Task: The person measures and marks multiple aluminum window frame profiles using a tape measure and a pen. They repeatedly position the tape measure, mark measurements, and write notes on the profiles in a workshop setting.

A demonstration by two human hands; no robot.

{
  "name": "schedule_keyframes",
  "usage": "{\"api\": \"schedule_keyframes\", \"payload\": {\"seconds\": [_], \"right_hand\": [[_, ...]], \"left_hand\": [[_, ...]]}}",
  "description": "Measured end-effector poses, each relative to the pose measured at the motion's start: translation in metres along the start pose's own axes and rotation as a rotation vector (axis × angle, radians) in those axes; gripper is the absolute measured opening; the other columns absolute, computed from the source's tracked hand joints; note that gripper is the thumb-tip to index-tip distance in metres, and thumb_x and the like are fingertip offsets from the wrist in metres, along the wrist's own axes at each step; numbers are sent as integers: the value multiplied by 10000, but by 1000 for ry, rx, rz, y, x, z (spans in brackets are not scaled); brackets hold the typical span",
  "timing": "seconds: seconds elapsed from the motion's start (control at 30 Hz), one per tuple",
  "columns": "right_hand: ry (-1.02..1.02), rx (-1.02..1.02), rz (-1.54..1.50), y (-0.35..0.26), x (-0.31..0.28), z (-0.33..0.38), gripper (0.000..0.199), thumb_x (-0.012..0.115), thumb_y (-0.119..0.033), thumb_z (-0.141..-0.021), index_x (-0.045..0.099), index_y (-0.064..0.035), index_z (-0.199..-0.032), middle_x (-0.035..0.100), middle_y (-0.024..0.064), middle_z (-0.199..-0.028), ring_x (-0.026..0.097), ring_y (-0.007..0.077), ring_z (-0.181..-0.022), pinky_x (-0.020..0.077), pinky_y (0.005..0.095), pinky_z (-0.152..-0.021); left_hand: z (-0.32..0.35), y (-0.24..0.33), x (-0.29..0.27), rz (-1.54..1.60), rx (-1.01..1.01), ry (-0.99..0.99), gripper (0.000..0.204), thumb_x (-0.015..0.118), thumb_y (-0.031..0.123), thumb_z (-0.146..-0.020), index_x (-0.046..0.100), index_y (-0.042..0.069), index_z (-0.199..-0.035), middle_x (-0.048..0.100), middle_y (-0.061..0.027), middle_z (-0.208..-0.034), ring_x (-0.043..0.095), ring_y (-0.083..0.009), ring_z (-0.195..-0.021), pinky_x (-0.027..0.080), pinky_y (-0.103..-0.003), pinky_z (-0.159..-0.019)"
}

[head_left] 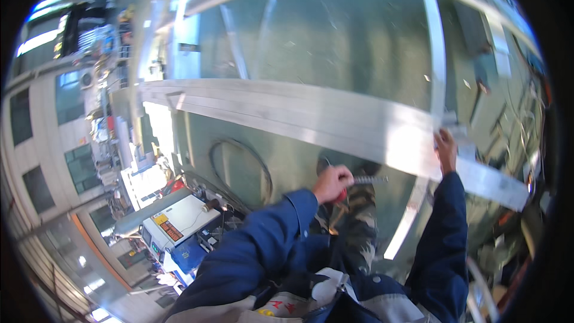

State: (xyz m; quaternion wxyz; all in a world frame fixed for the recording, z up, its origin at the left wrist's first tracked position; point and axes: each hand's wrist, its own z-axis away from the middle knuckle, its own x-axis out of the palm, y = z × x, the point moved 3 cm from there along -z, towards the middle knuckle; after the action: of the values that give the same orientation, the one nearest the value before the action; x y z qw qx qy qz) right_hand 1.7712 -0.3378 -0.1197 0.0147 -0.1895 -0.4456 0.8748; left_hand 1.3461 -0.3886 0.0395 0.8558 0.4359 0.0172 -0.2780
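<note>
Left hand (332, 183) I see clenched round a red-handled tool with a ribbed metal shaft (366, 180) pointing toward three o'clock, just under the long silvery metal beam (299, 113) running ten to four, whose joint my right hand (445, 151) presses, nearer.

The left hand (332, 182) is gripping a red-handled tool (359, 182) with a grey metal tip. The right hand (445, 151) is pressing on a long shiny metal bar (287, 107).
</note>
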Motion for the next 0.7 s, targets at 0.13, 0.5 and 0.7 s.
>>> {"api": "schedule_keyframes", "payload": {"seconds": [0.13,0.5,0.7], "right_hand": [[367,-136,-264,23,-10,23,476,647,-226,-1002,572,-15,-1422,712,109,-1145,607,114,-744,489,270,-604],[-348,204,-204,-121,132,226,414,646,-279,-1011,617,-28,-1339,719,86,-1081,626,116,-774,520,275,-659],[-584,-8,-122,-184,233,351,410,641,-297,-1024,625,-12,-1318,712,123,-1103,675,164,-961,565,324,-838]], "left_hand": [[36,-7,-14,96,-37,-100,65,686,87,-966,659,27,-973,675,-20,-864,609,-87,-797,516,-286,-746],[102,-5,-88,492,-100,128,182,548,154,-1065,675,23,-1073,691,-40,-924,641,-108,-859,532,-285,-815],[112,-8,-112,667,-70,53,185,526,170,-1088,654,37,-1107,656,-28,-955,611,-98,-881,516,-253,-818]]}}
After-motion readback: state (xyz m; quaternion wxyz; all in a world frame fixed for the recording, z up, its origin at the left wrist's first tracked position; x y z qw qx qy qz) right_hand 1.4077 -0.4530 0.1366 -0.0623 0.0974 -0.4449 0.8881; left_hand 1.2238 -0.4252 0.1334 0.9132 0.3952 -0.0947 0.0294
